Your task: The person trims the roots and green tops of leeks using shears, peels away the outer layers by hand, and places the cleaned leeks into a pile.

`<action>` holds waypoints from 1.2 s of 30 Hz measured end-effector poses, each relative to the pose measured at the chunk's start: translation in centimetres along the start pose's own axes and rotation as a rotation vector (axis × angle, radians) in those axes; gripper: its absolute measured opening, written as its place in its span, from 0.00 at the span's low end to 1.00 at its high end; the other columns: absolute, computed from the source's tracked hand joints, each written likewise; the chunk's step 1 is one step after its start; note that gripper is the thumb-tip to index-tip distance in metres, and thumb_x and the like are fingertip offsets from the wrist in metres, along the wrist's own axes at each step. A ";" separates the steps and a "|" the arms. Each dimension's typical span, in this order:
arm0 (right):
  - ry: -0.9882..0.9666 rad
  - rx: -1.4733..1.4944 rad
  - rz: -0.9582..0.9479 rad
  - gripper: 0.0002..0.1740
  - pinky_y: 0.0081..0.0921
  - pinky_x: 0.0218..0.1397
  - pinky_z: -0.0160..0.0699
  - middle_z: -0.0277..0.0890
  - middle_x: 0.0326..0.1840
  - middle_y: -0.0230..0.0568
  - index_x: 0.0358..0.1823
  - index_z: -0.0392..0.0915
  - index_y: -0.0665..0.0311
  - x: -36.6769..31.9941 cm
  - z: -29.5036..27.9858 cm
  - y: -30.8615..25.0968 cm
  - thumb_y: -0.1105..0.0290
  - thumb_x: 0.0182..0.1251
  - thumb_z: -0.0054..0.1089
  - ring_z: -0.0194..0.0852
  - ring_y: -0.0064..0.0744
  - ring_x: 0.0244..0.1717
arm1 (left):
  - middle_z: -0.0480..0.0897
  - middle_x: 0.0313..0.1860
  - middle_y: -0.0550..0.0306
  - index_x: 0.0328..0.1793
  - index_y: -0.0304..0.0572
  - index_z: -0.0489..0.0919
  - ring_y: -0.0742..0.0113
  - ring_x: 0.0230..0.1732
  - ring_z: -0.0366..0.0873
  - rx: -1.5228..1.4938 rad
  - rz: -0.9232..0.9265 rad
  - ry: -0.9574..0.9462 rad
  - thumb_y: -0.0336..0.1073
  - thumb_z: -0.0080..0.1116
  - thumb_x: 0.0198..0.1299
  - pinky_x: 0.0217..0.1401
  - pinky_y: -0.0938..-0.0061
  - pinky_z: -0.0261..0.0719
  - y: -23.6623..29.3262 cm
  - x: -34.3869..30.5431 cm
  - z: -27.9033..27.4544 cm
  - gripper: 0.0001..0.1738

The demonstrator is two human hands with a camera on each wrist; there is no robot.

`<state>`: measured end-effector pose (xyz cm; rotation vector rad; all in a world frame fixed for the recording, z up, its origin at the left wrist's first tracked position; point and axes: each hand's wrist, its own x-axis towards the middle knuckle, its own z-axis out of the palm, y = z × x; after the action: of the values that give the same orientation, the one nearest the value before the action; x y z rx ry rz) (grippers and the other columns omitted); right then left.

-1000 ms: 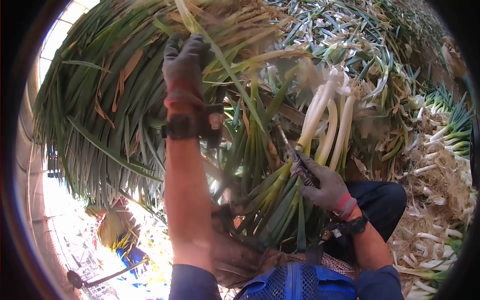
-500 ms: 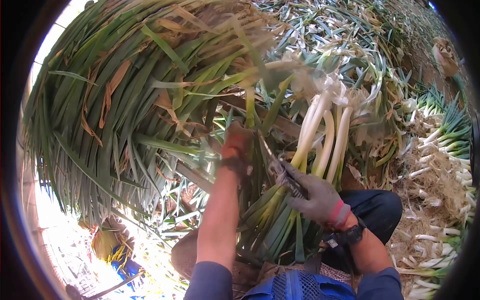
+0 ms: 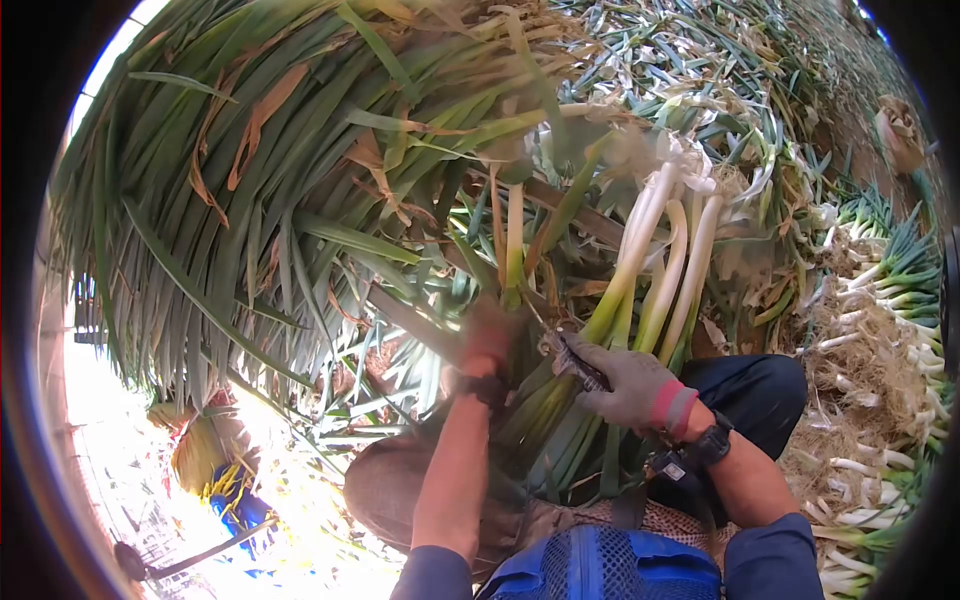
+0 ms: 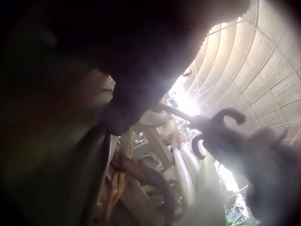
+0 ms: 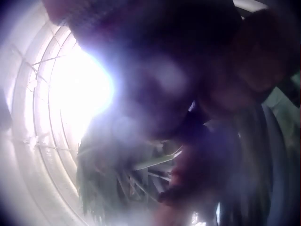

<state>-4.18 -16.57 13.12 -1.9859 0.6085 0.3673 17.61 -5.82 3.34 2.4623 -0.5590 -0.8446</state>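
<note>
My gloved left hand (image 3: pixel 488 325), blurred in the head view, grips a green onion (image 3: pixel 514 235) whose pale stalk stands up above the fist. In the left wrist view the left glove (image 4: pixel 146 61) is a dark shape. Close by on the right, my gloved right hand (image 3: pixel 635 382) holds an air blow gun (image 3: pixel 582 365), its thin nozzle pointing at the onion. The gun's hook and trigger show in the left wrist view. Several green onions with bare white stalks (image 3: pixel 645 225) lie beside the right hand, leaves towards my lap.
A big heap of leafy green onions (image 3: pixel 220 220) fills the left. Stripped leaves and skins (image 3: pixel 690 80) pile up behind. Along the right lies a row of onions (image 3: pixel 900 270) near root scraps (image 3: pixel 820 410). A wooden bar (image 3: pixel 575 210) crosses behind the hands.
My left hand has come from the heap at upper left down and right with a green onion, stopping by the nozzle. The right hand has stayed nearly in place with the blow gun.
</note>
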 end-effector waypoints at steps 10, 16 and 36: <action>-0.039 -0.018 -0.010 0.52 0.44 0.62 0.80 0.85 0.53 0.65 0.89 0.56 0.55 1.2 1.2 -0.3 0.56 0.64 0.67 0.86 0.61 0.55 | 0.89 0.55 0.32 0.64 0.35 0.83 0.37 0.58 0.88 0.063 -0.048 0.006 0.63 0.75 0.56 0.62 0.50 0.84 -0.9 0.7 0.8 0.41; 0.101 -0.083 -0.030 0.49 0.51 0.63 0.80 0.85 0.51 0.65 0.87 0.59 0.54 2.5 2.1 0.6 0.56 0.64 0.65 0.84 0.65 0.56 | 0.90 0.54 0.33 0.62 0.34 0.83 0.37 0.58 0.88 -0.043 -0.010 0.003 0.65 0.77 0.54 0.63 0.51 0.84 -1.6 0.5 0.8 0.43; 0.338 -0.219 0.002 0.34 0.51 0.64 0.81 0.87 0.54 0.60 0.74 0.75 0.50 14.5 -4.8 1.0 0.56 0.65 0.63 0.84 0.65 0.58 | 0.91 0.51 0.50 0.65 0.32 0.84 0.66 0.48 0.87 -0.436 0.015 -0.236 0.45 0.78 0.62 0.52 0.69 0.85 -2.4 0.5 0.0 0.31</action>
<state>7.30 -25.05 7.44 -2.2796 0.8102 0.0996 18.48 -4.10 1.76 1.9763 -0.4181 -1.1269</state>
